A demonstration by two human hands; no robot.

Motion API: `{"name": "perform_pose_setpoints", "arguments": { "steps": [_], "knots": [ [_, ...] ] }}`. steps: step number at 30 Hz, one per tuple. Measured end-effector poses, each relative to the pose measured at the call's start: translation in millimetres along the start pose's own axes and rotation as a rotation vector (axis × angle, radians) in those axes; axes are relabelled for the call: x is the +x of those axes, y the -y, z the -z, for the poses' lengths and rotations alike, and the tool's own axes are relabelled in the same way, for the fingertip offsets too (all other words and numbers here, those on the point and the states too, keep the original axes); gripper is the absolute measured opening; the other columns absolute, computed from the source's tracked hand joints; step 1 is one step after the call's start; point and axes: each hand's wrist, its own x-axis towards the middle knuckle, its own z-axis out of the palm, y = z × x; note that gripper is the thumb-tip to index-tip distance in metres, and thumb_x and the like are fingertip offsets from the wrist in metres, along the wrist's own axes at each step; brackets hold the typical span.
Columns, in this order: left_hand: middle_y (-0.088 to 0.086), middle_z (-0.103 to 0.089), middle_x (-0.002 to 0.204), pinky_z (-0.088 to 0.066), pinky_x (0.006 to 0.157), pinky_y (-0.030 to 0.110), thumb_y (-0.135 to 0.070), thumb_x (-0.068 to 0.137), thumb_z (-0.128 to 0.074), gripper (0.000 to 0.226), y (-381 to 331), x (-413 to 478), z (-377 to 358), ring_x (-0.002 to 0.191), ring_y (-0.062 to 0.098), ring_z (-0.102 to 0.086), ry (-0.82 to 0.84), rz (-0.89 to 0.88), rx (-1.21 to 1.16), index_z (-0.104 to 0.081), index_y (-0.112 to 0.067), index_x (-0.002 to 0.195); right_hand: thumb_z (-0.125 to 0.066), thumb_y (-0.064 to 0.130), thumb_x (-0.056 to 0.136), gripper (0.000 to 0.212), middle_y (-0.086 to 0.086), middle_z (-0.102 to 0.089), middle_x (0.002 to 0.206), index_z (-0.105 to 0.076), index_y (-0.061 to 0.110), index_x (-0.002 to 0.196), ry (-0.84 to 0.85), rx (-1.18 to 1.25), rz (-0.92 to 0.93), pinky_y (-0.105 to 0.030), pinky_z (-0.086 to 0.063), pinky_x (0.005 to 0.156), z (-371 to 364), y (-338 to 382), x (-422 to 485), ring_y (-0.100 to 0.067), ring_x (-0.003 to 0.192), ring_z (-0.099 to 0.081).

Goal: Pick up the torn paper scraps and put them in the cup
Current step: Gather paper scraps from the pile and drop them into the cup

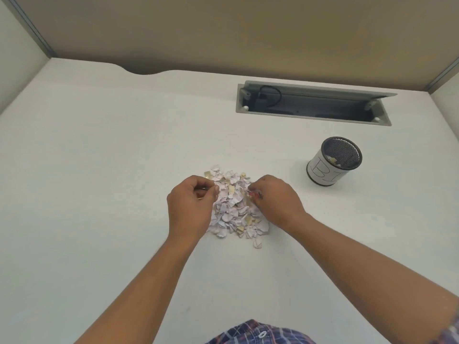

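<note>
Plaid shirt (258, 335) at bottom edge, one button showing; both forearms run up from it to mid-frame.

Scraps (236, 209): loose heap, white with some tan bits, on desk (99, 170) at centre of frame, between the two hands. One stray lies just below the heap.

Left hand (191, 202): at heap's left edge, fingers curled, thumb meeting fingertips on a few scraps.

Right hand (275, 202): at heap's upper right edge, fingertips pinched on scraps (a red fleck shows in the pinch; cannot tell what it is).

Cup (320, 170): black mesh, paper label on its wall, upright, mouth open. Lies up and right of the heap, well apart from it. Right hand is the nearer; the left would have to cross over the heap. Inside: a few scraps at the bottom, mostly room left. Judgement: early in the task, bulk still on desk.

Hatch (313, 105), upper right, lid up, black cable inside.
</note>
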Motion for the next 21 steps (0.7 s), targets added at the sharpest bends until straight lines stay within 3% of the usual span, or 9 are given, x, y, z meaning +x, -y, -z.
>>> {"name": "perform_pose_setpoints", "arguments": {
  "steps": [7,13,16,21],
  "knots": [
    [0.000,-0.072,0.070,-0.057,0.067,0.027,-0.012,0.082,-0.074,0.007,-2,-3,-2,0.068,0.014,-0.071,0.019,0.001,0.014,-0.069,-0.017,0.080,-0.063,0.018,0.088,0.015,0.001,-0.070,0.097,-0.074,0.019,0.099,-0.063,0.073,-0.029,-0.028,-0.047,0.073,7,-3,0,-0.019,0.087,-0.062],
    [-0.001,-0.072,0.071,-0.055,0.066,0.022,-0.012,0.082,-0.074,0.008,-13,2,-11,0.069,0.012,-0.071,0.032,-0.028,0.017,-0.069,-0.017,0.080,-0.071,0.009,0.078,0.010,0.007,-0.071,0.069,-0.076,0.018,0.076,-0.105,0.394,-0.192,-0.019,-0.052,0.062,20,-15,-3,-0.010,0.066,-0.065],
    [-0.001,-0.072,0.069,-0.055,0.064,0.021,-0.013,0.082,-0.074,0.009,-21,4,-20,0.068,0.011,-0.071,0.043,-0.038,0.029,-0.069,-0.019,0.079,-0.078,0.012,0.076,0.007,0.006,-0.072,0.064,-0.077,0.017,0.072,-0.120,0.519,-0.238,-0.007,-0.045,0.052,28,-24,-8,-0.007,0.061,-0.064],
    [-0.001,-0.072,0.069,-0.055,0.064,0.023,-0.013,0.082,-0.074,0.008,-39,4,-44,0.069,0.012,-0.071,0.092,-0.068,0.025,-0.069,-0.019,0.080,-0.085,0.021,0.071,0.009,0.001,-0.071,0.062,-0.078,0.016,0.071,-0.158,0.701,-0.286,-0.010,-0.037,0.045,42,-37,-22,0.001,0.045,-0.050]
  ]
}}
